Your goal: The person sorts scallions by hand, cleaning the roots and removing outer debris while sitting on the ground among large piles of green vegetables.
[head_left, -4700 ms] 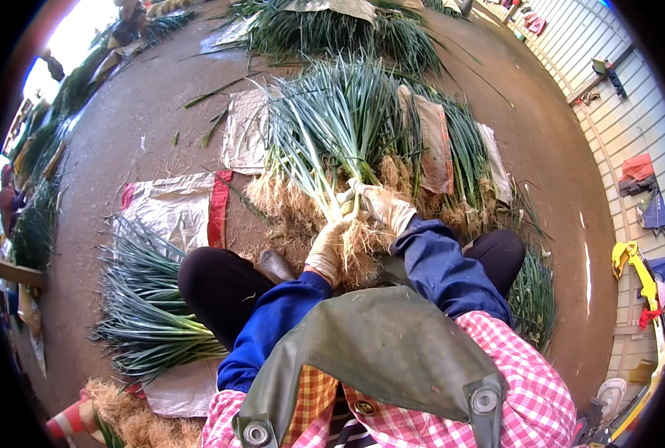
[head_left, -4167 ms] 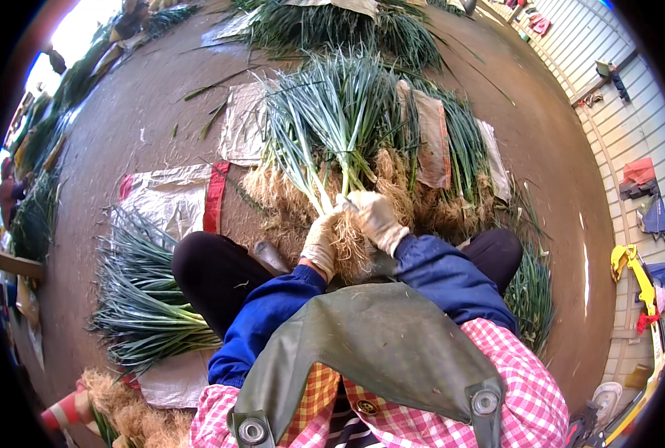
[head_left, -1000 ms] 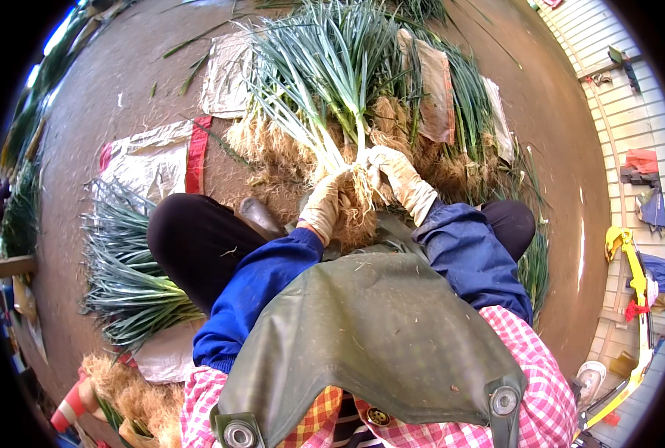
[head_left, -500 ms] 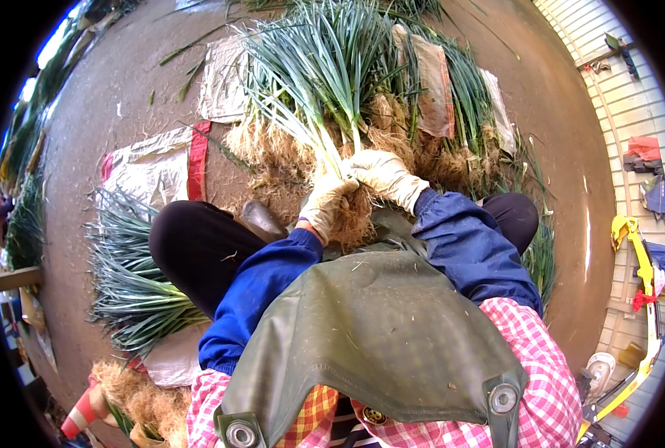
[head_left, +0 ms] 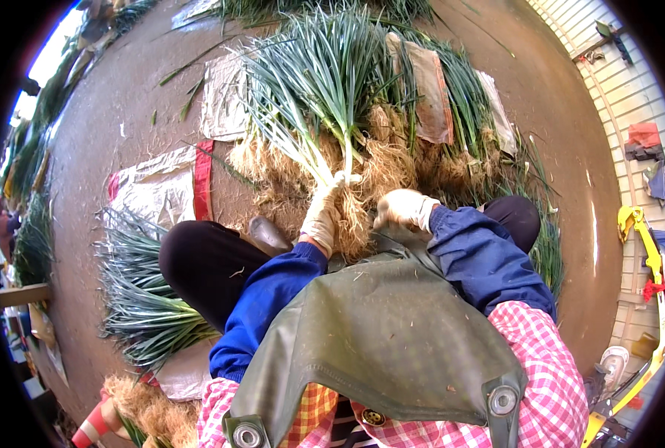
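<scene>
My gloved left hand [head_left: 323, 214] is closed round the white stalks of a few green onions [head_left: 311, 153]. Their pale, stringy roots [head_left: 353, 224] hang down beside my fingers, and the long green leaves reach away from me over a larger heap. To the right of these roots, apart from the stalks, my gloved right hand [head_left: 405, 210] has its fingers curled in. Whether anything is inside it is hidden. Just beyond both hands lie more green onions with matted tan roots [head_left: 387, 168].
Pale sacks [head_left: 226, 97] lie under and beside the heap, and another with a red band [head_left: 157, 183] is to the left. A second pile of green onions [head_left: 142, 284] rests by my left knee. A striped cone [head_left: 92, 427] stands lower left. A yellow curved frame [head_left: 652, 257] runs along the right.
My right hand has drawn away from the stalks, down and to the right, with its fingers curled. My left hand keeps its hold on the green onions. The view has shifted slightly.
</scene>
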The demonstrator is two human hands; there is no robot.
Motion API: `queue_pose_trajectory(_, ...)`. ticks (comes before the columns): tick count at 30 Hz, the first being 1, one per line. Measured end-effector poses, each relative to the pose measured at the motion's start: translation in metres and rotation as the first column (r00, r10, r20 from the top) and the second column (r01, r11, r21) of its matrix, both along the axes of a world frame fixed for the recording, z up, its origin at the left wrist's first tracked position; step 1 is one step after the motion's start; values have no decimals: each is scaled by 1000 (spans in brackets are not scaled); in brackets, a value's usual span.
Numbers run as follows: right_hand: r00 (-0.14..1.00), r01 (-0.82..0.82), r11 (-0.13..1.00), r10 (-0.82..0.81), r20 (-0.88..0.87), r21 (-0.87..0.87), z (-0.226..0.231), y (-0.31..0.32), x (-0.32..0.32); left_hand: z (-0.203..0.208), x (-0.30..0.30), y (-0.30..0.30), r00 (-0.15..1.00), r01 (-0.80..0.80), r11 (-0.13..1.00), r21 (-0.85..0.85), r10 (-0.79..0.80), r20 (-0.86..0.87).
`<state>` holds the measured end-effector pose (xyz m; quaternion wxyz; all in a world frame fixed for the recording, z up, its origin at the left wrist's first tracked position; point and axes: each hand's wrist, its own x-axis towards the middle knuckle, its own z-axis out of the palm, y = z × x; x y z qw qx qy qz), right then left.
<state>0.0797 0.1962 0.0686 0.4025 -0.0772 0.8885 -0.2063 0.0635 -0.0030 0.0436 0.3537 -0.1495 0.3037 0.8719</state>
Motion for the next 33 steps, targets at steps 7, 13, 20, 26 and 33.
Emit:
queue_pose_trajectory(7,638,703,413,-726,256,-580,-6,-26,-78,42,3,-7,981,151,987,-60,-157,-110)
queue_pose_trajectory(13,402,691,-31,-815,418,-723,-7,-19,-152,82,10,-21,905,354,935,-6,-344,-250)
queue_pose_trajectory(20,903,316,283,-381,196,-906,118,-43,-206,110,23,-39,963,153,979,136,-117,-241)
queue_pose_trajectory(26,737,510,829,-558,-381,-228,20,-33,-159,87,20,-34,1000,14,983,185,-17,13)
queue_pose_trajectory(33,774,329,926,-152,-614,186,-32,-56,-120,80,17,-48,976,-112,982,151,81,200)
